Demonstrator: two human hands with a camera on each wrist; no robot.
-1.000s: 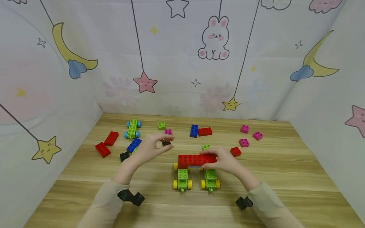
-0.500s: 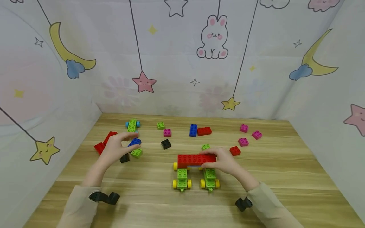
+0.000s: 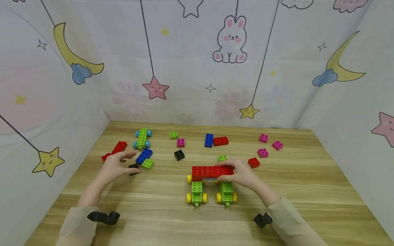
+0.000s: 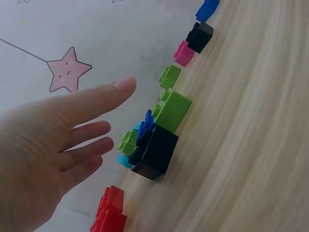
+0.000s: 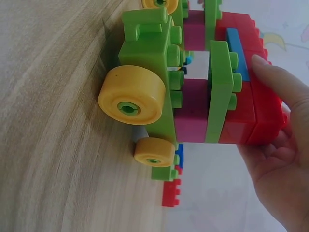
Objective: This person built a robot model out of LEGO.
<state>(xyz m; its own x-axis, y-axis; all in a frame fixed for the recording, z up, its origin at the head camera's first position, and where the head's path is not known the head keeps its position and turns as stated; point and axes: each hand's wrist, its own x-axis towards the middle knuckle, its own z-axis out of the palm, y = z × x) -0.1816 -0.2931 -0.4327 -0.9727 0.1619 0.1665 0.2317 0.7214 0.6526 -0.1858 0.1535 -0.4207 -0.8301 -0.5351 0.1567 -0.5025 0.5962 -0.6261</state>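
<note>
My left hand (image 3: pixel 113 166) is held over the left of the table beside a black brick (image 3: pixel 134 168). In the left wrist view the thumb and fingers are spread apart, and the black brick (image 4: pixel 157 152) lies just beyond them, apart from the hand. My right hand (image 3: pixel 243 172) grips the right end of the red bricks (image 3: pixel 203 172) on top of a built toy vehicle. Below them the right wrist view shows a blue piece (image 5: pixel 236 53), green bricks (image 5: pixel 219 92), purple bricks (image 5: pixel 192 108) and green wheeled bases with yellow wheels (image 5: pixel 131 94).
Close to the left hand lie a blue brick (image 3: pixel 144 156), a green brick (image 3: pixel 147 164) and red bricks (image 3: pixel 119 147). A green base with blue wheels (image 3: pixel 142 138) stands behind. Another black brick (image 3: pixel 179 155) lies mid-table. Pink bricks (image 3: pixel 263 152) and a red brick (image 3: pixel 253 162) lie right.
My left hand has moved left from mid-table, then down and back toward me beside the black brick. My right hand has stayed on the red bricks.
</note>
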